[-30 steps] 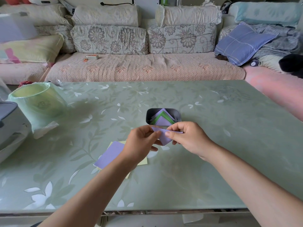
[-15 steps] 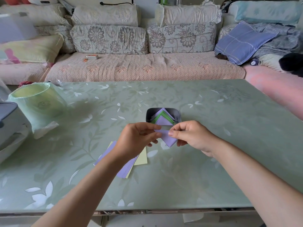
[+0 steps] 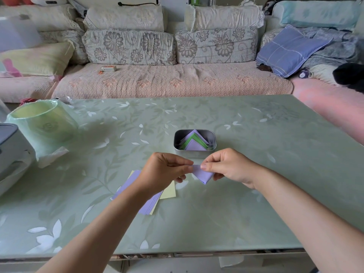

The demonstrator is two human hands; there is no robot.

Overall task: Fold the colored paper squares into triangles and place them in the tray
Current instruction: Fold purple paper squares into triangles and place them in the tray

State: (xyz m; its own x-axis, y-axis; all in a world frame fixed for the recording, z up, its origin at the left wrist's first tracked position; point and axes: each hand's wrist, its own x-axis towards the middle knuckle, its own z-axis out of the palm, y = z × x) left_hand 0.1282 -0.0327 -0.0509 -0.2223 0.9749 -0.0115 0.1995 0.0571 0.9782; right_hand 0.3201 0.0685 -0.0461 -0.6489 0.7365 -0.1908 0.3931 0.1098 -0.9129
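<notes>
A folded purple paper triangle [image 3: 202, 174] hangs point-down above the table, just in front of the metal tray [image 3: 176, 143]. My left hand [image 3: 164, 172] pinches its left top corner and my right hand [image 3: 226, 166] pinches its right top edge. The tray holds several folded purple and green triangles [image 3: 194, 141]. A stack of unfolded purple and yellow paper squares [image 3: 151, 201] lies on the table, partly hidden under my left wrist.
A green-lined bin [image 3: 42, 125] stands at the table's left, with a grey appliance [image 3: 11, 152] beside it at the edge. The green floral table [image 3: 256, 174] stretches right. A sofa [image 3: 167, 81] with cushions runs behind the far edge.
Both hands have drifted slightly right and toward the tray with the purple paper. My left arm has moved right, covering less of the stack's left side.
</notes>
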